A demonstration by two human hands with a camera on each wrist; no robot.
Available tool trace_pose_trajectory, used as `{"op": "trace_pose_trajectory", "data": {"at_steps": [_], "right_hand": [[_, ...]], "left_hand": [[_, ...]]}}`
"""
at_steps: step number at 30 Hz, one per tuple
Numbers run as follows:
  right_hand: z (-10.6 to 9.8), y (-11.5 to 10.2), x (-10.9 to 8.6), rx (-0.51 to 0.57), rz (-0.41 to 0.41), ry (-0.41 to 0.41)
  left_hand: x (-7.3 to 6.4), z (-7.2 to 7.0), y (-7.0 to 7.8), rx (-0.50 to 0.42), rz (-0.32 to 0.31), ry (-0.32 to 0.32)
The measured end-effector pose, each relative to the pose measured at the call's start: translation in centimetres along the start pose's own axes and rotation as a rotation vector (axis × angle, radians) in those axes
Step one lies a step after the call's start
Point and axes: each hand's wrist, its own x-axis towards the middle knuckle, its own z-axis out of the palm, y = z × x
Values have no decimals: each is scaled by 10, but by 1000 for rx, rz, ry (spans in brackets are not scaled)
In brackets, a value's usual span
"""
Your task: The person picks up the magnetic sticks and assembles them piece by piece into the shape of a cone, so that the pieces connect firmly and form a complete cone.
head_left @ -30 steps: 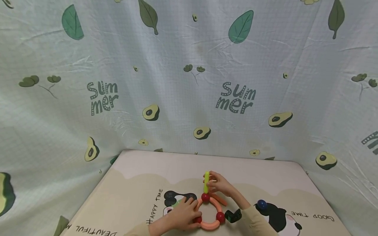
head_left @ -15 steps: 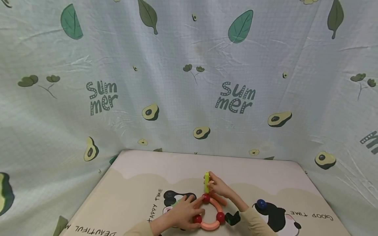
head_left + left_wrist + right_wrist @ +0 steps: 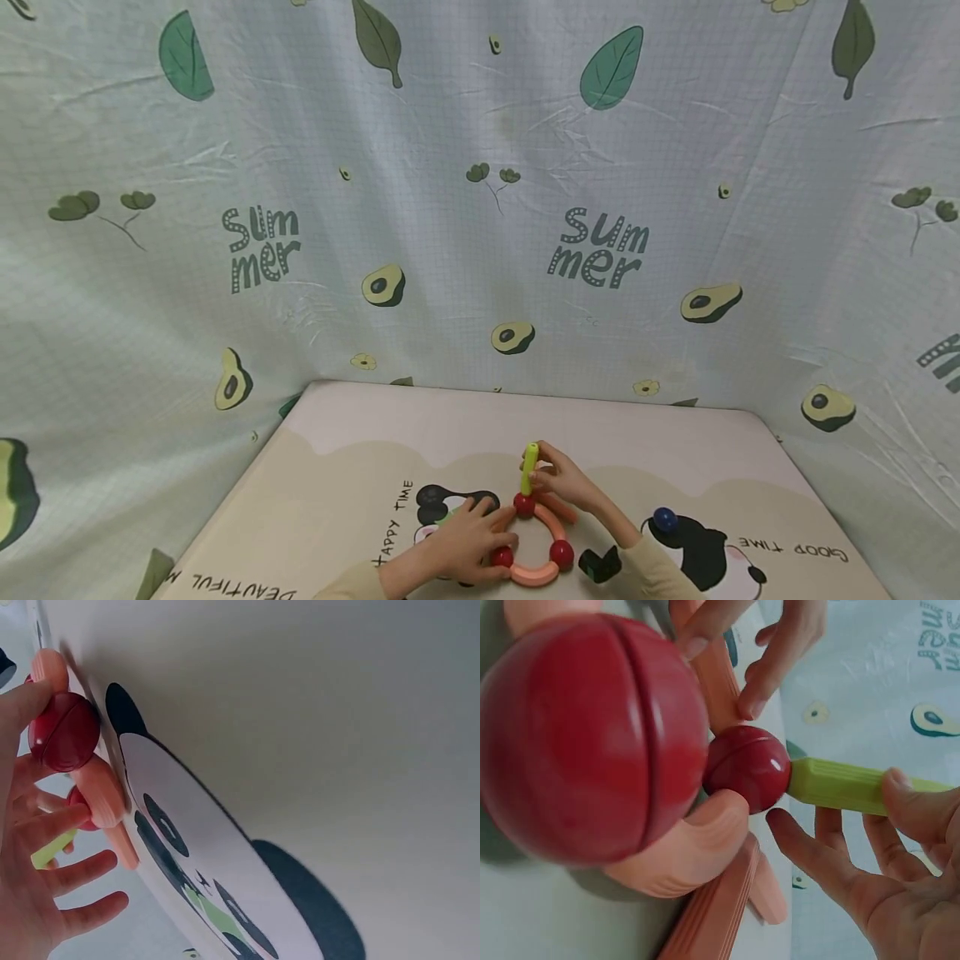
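Note:
Three red balls [image 3: 524, 505] joined by curved orange rods [image 3: 534, 575] form a ring lying on the mat. My left hand [image 3: 468, 542] holds the ring's left side; its thumb lies at the lower left red ball [image 3: 66, 733] and a finger reaches the far ball. In the right wrist view, fingertips sit on either side of an orange rod [image 3: 718, 679]. My right hand [image 3: 566, 479] pinches a yellow-green ribbed rod [image 3: 529, 468], whose lower end meets the far red ball [image 3: 748, 769]. The left hand covers part of the ring in the head view.
A straight orange rod [image 3: 558, 508] lies beside the ring, below the right hand. Right of the ring sits a dark green piece [image 3: 600, 565], and beyond the right forearm a blue ball [image 3: 664, 520]. A printed cloth [image 3: 450, 208] hangs behind the mat [image 3: 337, 442].
A left finger has reached forward to the far red ball. The yellow-green rod now leans slightly right, with my right hand moving along. The dark green piece has shifted a little right and nearer.

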Motion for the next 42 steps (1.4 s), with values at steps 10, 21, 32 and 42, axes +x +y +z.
{"op": "trace_pose_trajectory", "data": {"at_steps": [10,21,32,42], "right_hand": [[1,-3,-5,-142,-64,-30],[3,-17,-10,-261,-106,-29],[3,-8,-12,-183,-45,-7],[3,-13,-15,-79,10,-20]], "left_hand": [[1,2,0,1,-4,-2],[2,2,-2,-36,-23,-28],[0,2,-2,-30,-28,-23],[-3,-3,-5,-44,-16,-56]]}}
